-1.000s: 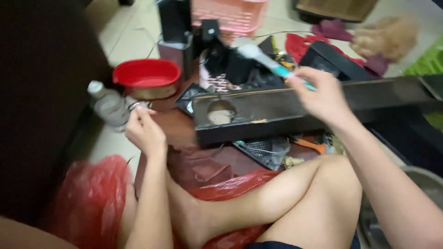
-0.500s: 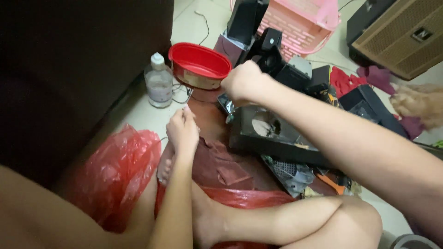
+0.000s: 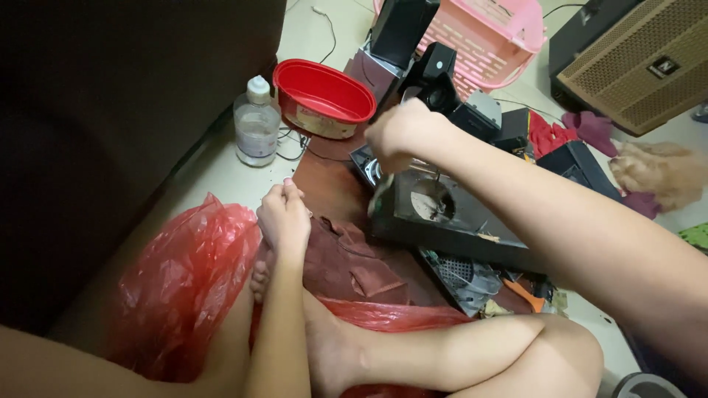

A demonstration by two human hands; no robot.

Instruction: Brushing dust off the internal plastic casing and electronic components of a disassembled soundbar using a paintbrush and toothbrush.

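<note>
My right hand (image 3: 404,135) hovers just above the near end of the long dark speaker box (image 3: 442,217), which lies on the floor with its round hole (image 3: 431,200) facing up. The fingers are curled into a closed grip, and something thin seems to hang from them toward the hole, but it is too blurred for me to name. My left hand (image 3: 284,217) rests to the left of the box, over a brown cloth (image 3: 346,262), fingertips pinched together; I cannot tell whether they hold anything. To do this well, I judge the right hand should come straight down over the hole, slowly, while the left moves to brace the box. Behind the box sit a red bowl (image 3: 324,96) and a small bottle (image 3: 256,124).
</note>
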